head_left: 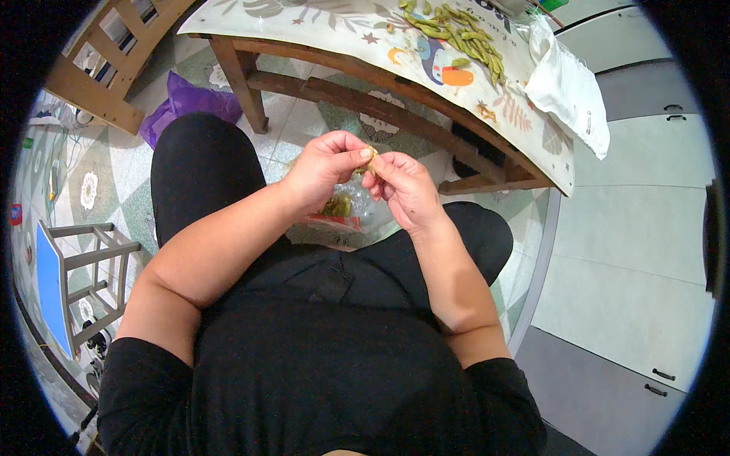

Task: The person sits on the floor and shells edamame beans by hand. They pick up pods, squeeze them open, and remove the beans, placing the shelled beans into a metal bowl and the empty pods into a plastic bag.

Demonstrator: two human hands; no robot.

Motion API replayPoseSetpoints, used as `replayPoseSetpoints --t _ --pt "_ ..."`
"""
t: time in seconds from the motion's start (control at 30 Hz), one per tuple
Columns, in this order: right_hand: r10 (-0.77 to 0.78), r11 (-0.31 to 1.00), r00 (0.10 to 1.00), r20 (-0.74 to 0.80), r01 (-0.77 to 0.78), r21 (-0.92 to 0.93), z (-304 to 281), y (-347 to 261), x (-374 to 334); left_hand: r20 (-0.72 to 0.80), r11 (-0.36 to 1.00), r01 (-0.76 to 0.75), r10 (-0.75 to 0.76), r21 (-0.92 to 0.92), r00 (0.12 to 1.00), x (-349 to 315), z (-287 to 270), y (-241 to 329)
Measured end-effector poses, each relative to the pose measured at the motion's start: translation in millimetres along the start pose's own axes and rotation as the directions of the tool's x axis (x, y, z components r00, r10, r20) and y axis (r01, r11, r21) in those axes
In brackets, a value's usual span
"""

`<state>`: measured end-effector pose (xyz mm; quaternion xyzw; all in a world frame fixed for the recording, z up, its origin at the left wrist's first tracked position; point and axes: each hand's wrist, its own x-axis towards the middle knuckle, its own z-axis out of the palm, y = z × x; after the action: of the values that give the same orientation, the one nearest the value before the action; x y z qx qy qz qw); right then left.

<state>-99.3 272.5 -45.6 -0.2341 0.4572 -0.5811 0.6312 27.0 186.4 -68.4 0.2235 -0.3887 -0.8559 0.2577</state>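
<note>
Near the middle of the view, toward 12 o'clock, the left hand [323, 169] and right hand [408, 186] pinch what looks like a small yellowish pod [372, 157] between closed fingers. Below, toward 7 o'clock, sits a clear plastic bag [374, 216] with greenish pieces [338, 205]; green pods [475, 42] lie at 1 o'clock on the tabletop [342, 26]. A loose pinch could drop it past the bag.

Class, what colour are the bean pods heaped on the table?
The bean pods are yellowish green; they show best in the head view.
</note>
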Motion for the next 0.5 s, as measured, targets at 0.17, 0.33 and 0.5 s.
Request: replayPoseSetpoints --t 0.17,0.33,0.5 --pt "-0.126 0.992 0.991 -0.045 0.126 0.011 0 10 6 0.056 0.966 0.143 -0.134 -0.216 0.989 -2 2 1" --pt "-0.386 0.859 0.915 -0.116 0.310 -0.408 15 15 7 0.039 0.842 0.290 -0.306 -0.455 0.951 -3 6 -1" --pt "-0.593 0.480 0.805 -0.013 0.341 -0.809 15 22 10 0.145 0.806 0.342 -0.311 -0.484 0.939 2 -2 -11"
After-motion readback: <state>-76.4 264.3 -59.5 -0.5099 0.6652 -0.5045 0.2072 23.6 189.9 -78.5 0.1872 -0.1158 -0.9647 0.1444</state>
